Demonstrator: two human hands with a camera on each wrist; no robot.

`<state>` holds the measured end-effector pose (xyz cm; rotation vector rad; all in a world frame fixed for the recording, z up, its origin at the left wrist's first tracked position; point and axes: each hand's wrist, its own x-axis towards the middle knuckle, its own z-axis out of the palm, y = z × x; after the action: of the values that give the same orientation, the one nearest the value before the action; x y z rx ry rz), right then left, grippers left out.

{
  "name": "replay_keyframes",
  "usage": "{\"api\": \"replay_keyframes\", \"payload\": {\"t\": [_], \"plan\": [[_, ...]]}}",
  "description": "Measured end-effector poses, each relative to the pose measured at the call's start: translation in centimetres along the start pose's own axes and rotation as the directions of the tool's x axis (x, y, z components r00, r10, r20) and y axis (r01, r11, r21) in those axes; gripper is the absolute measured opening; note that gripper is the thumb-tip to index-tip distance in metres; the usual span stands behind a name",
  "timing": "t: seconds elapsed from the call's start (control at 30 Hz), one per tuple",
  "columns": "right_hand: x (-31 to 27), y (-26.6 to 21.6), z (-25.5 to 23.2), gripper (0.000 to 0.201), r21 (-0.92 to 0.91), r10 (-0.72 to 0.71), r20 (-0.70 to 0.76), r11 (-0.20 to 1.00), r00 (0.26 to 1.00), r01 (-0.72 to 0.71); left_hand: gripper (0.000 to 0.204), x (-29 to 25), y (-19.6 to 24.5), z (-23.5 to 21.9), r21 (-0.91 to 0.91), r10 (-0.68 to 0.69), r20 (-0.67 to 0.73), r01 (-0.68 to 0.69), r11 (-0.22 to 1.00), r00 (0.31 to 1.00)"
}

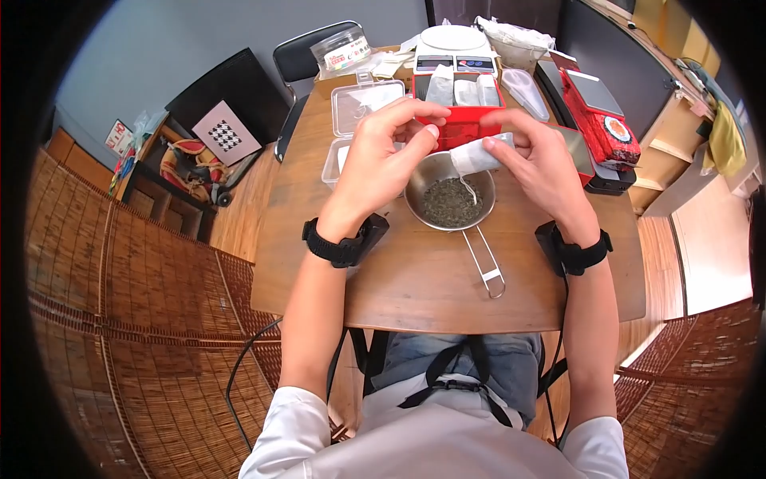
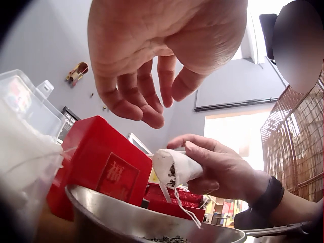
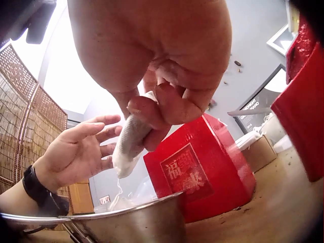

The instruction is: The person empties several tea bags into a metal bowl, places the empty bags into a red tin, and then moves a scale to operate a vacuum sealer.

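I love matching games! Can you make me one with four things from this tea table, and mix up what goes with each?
Things:
1. tea bag
2. metal bowl
3. red box
4. kitchen scale

Matches:
A. at the far end of the table
B. pinched in the right hand
C. holds loose tea leaves
D. has white bags standing in it

Pairs: 1-B, 2-C, 3-D, 4-A
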<state>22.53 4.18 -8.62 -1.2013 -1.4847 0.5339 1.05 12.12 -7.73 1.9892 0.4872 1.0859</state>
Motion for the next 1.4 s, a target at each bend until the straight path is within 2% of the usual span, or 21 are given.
{"api": "replay_keyframes", "payload": {"t": [0.07,0.2,0.27,0.37,0.6,0.7,0.77,0.8,0.87,0.9,1.03,1.1,1.13,1.2,1.33,1.4], "plan": [[0.1,0.1,-0.6,0.018,-0.319,-0.053,0.086,0.944,0.995,0.078,0.024,0.0,-0.3,0.0,0.047,-0.004,0.024,0.003,0.999,1.0],[-0.2,-0.9,-0.3,0.018,-0.354,-0.081,0.047,0.931,0.996,0.092,0.023,0.0,-0.2,0.2,0.049,-0.009,0.018,0.008,0.999,1.0],[-0.2,-1.0,-0.3,0.017,-0.398,-0.11,0.07,0.908,0.991,0.129,0.02,0.0,-0.4,0.5,0.079,0.09,-0.036,-0.087,0.993,0.995],[-0.3,-1.2,-0.3,0.017,-0.425,-0.111,0.09,0.895,0.99,0.139,0.02,-0.1,0.0,0.6,0.086,0.093,-0.042,-0.089,0.992,0.995],[-0.3,-0.8,-0.1,0.017,-0.406,-0.115,0.075,0.904,0.99,0.136,0.019,-0.1,-0.5,0.7,0.137,0.042,-0.015,-0.04,0.99,0.999],[-0.2,-0.7,-0.4,0.016,-0.452,-0.096,0.118,0.881,0.988,0.14,0.018,0.0,-0.4,0.7,0.153,0.092,-0.027,-0.087,0.984,0.995],[0.0,0.4,-0.5,0.016,-0.295,-0.182,0.063,0.936,0.981,0.192,0.021,-0.1,0.1,0.4,0.214,0.028,0.033,-0.035,0.976,0.999],[0.0,0.7,-0.9,0.016,-0.295,-0.18,0.066,0.936,0.981,0.191,0.021,-0.1,-0.1,0.5,0.213,0.026,0.032,-0.032,0.976,0.999],[0.1,0.7,-1.6,0.017,-0.326,-0.101,0.126,0.935,0.987,0.137,0.018,0.0,-0.5,0.8,0.197,0.112,-0.01,-0.108,0.974,0.994],[0.0,0.8,-1.4,0.018,-0.23,-0.115,0.106,0.964,0.988,0.136,0.018,0.0,-0.6,0.8,0.196,0.11,-0.011,-0.106,0.975,0.994],[-0.1,0.3,-1.1,0.018,-0.234,-0.073,0.131,0.967,0.989,0.102,0.018,0.1,-0.8,0.9,0.187,0.109,-0.001,-0.107,0.976,0.994],[-0.2,0.5,-0.7,0.019,-0.162,-0.096,0.146,0.98,0.985,0.12,0.018,0.0,-0.8,0.9,0.185,0.108,0.001,-0.106,0.977,0.994],[-0.2,0.2,-0.7,0.019,-0.161,-0.096,0.146,0.98,0.985,0.119,0.018,0.0,-0.9,0.9,0.187,0.112,-0.004,-0.109,0.976,0.994],[-0.5,-0.8,-0.8,0.02,-0.31,-0.006,0.23,0.947,0.973,0.079,0.018,0.0,-0.9,1.0,0.187,0.116,-0.008,-0.112,0.976,0.993],[-0.6,-1.3,-0.3,0.02,-0.32,-0.052,0.211,0.94,0.976,0.119,0.019,0.0,-0.4,0.9,0.187,0.067,0.051,-0.075,0.979,0.996],[-0.5,-1.1,-0.2,0.02,-0.273,-0.009,0.208,0.96,0.978,0.067,0.021,-0.2,-0.2,1.0,0.189,0.033,0.09,-0.05,0.981,0.995]]}}
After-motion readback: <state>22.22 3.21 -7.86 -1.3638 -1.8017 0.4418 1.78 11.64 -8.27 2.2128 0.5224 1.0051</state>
